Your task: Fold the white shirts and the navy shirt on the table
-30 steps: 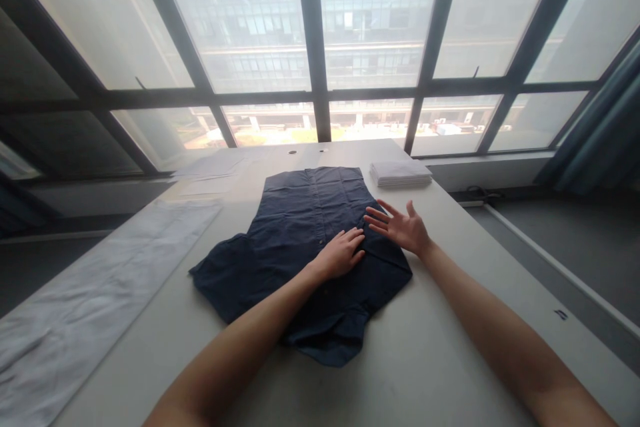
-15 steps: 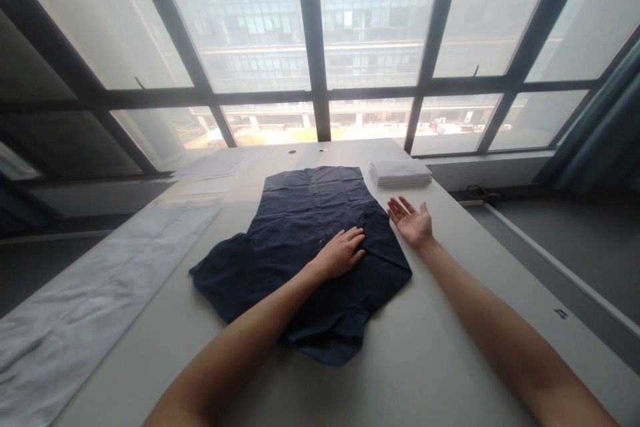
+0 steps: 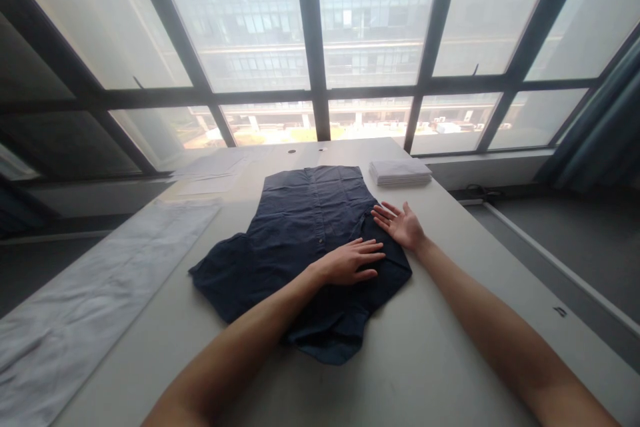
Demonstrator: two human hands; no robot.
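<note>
A dark navy button-up shirt (image 3: 290, 233) lies spread on the white table (image 3: 415, 360), its collar end towards me and its hem towards the window. My left hand (image 3: 350, 261) rests flat on the shirt's right half, fingers stretched to the right. At the shirt's right edge, by the sleeve, is my right hand (image 3: 400, 225), palm turned up and fingers apart. Its fingertips overlap the edge of the cloth; whether they touch it I cannot tell. Neither hand grips the fabric.
White cloth (image 3: 100, 300) stretches along the table's left side. Sheets of white paper (image 3: 210, 170) lie at the back left. A folded white stack (image 3: 400, 172) sits at the back right, near the edge. Large windows (image 3: 370, 20) stand behind the table, with a curtain (image 3: 595, 133) on the right.
My left hand has slid right across the shirt, its fingers more spread. My right hand has moved left, over the shirt's edge. The shirt looks almost unmoved.
</note>
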